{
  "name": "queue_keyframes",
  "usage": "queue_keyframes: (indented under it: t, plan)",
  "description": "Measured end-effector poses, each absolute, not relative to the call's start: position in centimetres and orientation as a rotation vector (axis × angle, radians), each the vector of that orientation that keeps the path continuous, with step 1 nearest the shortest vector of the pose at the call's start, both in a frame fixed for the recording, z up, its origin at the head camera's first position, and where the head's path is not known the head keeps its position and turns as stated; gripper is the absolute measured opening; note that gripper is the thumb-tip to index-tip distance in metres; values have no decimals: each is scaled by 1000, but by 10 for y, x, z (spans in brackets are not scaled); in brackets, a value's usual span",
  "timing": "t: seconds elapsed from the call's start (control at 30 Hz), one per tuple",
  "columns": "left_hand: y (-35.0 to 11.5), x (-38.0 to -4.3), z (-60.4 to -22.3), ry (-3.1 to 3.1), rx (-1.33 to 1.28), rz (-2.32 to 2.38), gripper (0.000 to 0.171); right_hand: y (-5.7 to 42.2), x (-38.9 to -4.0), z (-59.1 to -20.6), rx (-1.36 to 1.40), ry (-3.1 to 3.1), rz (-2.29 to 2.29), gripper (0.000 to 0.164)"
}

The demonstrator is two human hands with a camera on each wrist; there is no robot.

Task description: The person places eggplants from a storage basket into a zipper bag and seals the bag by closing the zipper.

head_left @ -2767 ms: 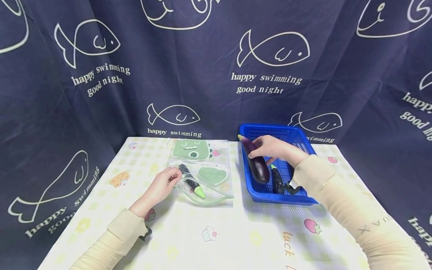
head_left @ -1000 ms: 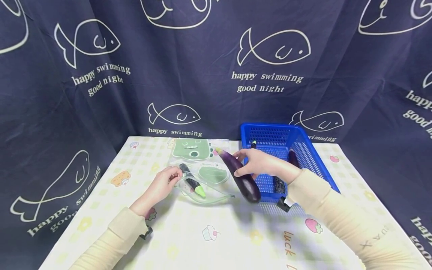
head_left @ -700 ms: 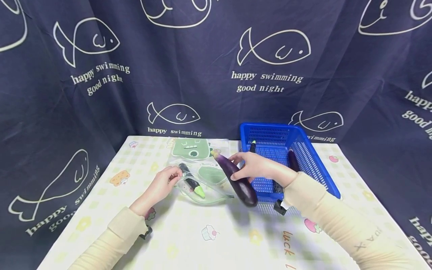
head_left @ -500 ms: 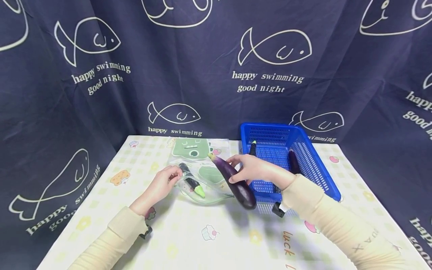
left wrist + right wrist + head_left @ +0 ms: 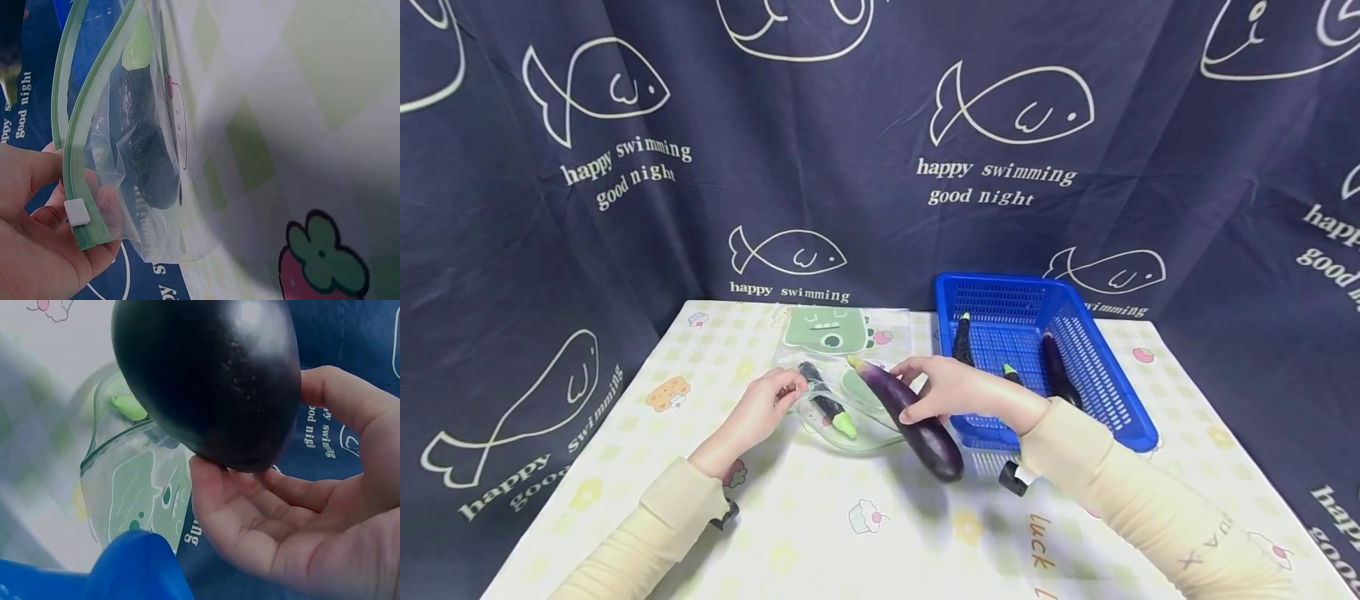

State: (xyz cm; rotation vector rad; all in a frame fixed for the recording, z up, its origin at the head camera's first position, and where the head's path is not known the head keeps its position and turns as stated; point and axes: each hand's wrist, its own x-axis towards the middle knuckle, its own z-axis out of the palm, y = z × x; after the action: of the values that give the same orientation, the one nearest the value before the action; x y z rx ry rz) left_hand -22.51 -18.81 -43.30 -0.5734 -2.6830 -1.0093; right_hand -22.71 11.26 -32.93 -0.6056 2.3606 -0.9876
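Note:
My left hand (image 5: 767, 408) pinches the edge of a clear zip bag (image 5: 823, 332) with green dinosaur prints, beside its white slider (image 5: 76, 212). The bag lies on the table, and its mouth gapes open at the near side. Inside lies a dark, film-wrapped vegetable with a light green end (image 5: 844, 424). My right hand (image 5: 951, 392) grips a long purple eggplant (image 5: 917, 425) between thumb and fingers. The eggplant is held slantwise over the right part of the bag mouth, its pale stem end pointing to the far left. In the right wrist view its rounded dark end fills the top.
A blue perforated basket (image 5: 985, 437) stands at the right behind my right forearm. It contains another purple eggplant (image 5: 1058, 371), a dark vegetable with a green tip (image 5: 962, 342) and one more green tip (image 5: 1010, 372). A dark blue curtain (image 5: 880, 167) hangs behind the table.
My right hand has lifted the eggplant out of the basket and carried it left and nearer, over the bag's right side. My left hand stays at the bag edge.

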Motion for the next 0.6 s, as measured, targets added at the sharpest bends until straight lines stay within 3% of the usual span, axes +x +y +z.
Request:
queue_keyframes:
  t: [0.6]
  plan:
    - [-185,-226,-432,-2690,-572,-1021,10,105,-218,-345,-643,2272,-1005,64]
